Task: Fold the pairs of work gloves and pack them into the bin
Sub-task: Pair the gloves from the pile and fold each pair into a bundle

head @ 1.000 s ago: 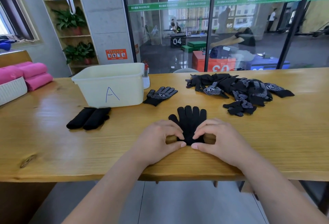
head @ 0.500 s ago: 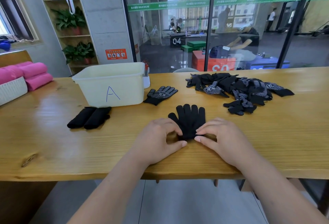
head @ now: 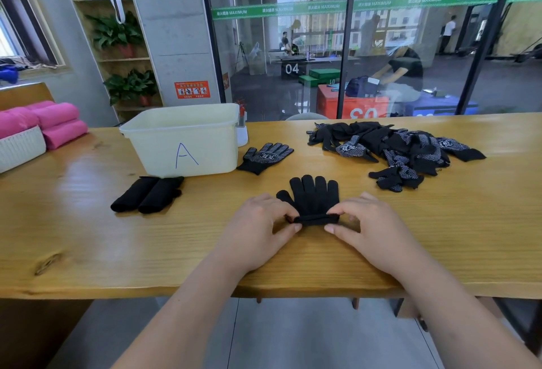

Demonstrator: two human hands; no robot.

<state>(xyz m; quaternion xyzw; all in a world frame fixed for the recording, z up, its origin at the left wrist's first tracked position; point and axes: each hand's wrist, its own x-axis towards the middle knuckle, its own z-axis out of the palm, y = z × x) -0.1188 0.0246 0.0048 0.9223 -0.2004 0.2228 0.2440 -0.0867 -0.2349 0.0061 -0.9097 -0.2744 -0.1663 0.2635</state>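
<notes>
Here the fold is in hand: the glove pair [head: 315,197] lies by the front edge of the counter [head: 117,236], about midway along it, fingers pointing toward the far edge. Its cuff end is turned over into a short roll. The left hand [head: 258,222] pinches the roll's left end and the right hand [head: 372,222] its right end, each grip clamped on the fabric between thumb and fingertips.

The next move, as I judge it, calls for rolling on toward the fingertips with even pressure from both ends, so the two gloves stay stacked (knit like this probably slips sideways easily). Then the bundle has to go to the bin [head: 181,146] marked A, toward the far left.

One folded pair [head: 146,194] lies just in front of the bin and is not yet packed. A single dotted glove [head: 265,157] lies beside the bin's right wall, and the loose pile [head: 396,146] waits near the far right edge.

A second ago the cuff lay flat under the fingers and the pair showed longer; now the rolled ridge stands out between the hands. Bin, folded pair and pile lie as before.
</notes>
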